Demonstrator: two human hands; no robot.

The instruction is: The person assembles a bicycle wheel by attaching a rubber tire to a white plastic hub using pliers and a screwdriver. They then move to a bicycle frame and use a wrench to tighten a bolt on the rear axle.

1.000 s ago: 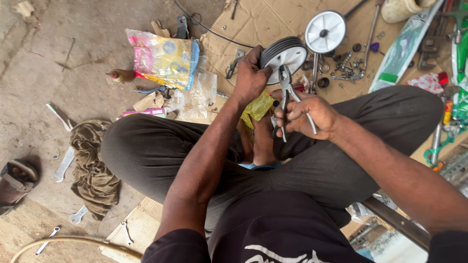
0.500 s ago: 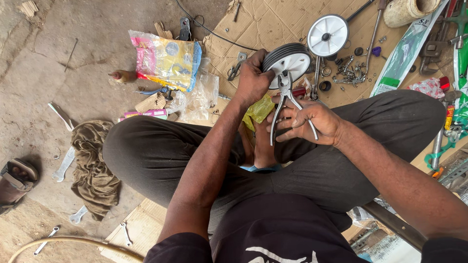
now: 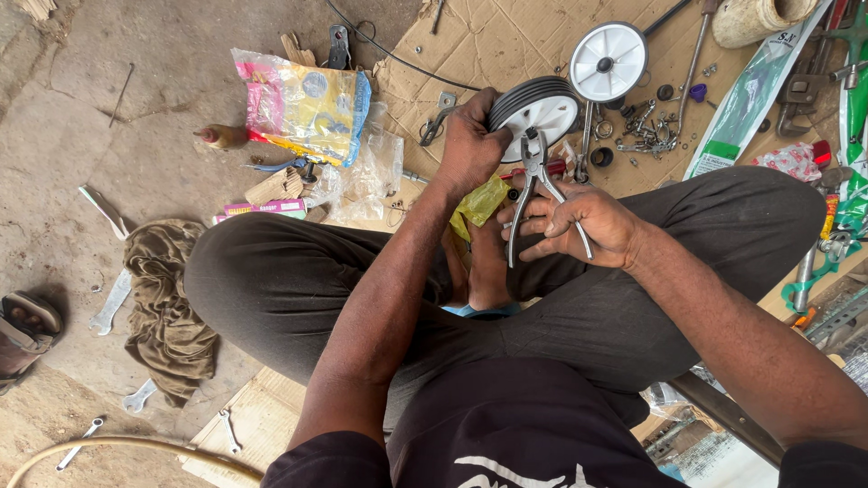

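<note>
I sit cross-legged on the ground. My left hand (image 3: 470, 145) grips the black tyre of a small white wheel (image 3: 541, 110) held on edge in front of my legs. My right hand (image 3: 579, 221) holds a pair of metal pliers (image 3: 535, 190) by the handles, with the jaws at the wheel's hub. A crumpled yellow bag (image 3: 482, 201) lies under my left wrist. A second white wheel (image 3: 608, 61) on a rod lies flat on the cardboard just beyond.
A colourful plastic packet (image 3: 303, 104) and clear bags lie far left of the wheel. Loose nuts and small parts (image 3: 642, 126) are scattered on the cardboard (image 3: 506, 45). A brown rag (image 3: 163, 298), spanners (image 3: 113, 303) and a sandal (image 3: 25, 330) lie left.
The wheel and both hands have stayed in nearly the same place; the pliers' jaws have shifted slightly against the hub.
</note>
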